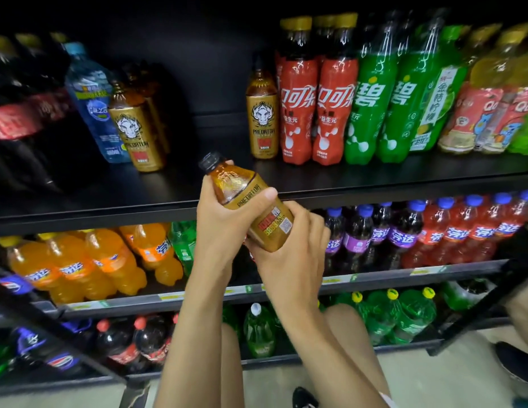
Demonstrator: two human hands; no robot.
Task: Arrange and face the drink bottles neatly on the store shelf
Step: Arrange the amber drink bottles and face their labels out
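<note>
- Here, nearest the camera, the left hand (224,222) grips the upper half of a gold bottle (242,187). Its thumb lies across the label and its fingers curl round behind, just below the black cap (210,161).
- The right hand (286,254) holds the same bottle at its base, fingers curled round the lower label.
- The gold bottle is off the shelf, tilted with its cap up and to the left, in front of the front edge of the top shelf (374,187).
- Behind the forearms, a lower shelf carries orange bottles (80,260) on the left and purple bottles (354,237) on the right.
- Farther back on the top shelf, a second gold bottle (262,119) stands upright just beside red cola bottles (298,110), with green bottles (371,107) beyond them to the right.
- Well apart to the left, a third gold bottle (136,134) stands next to a blue water bottle (92,98).
</note>
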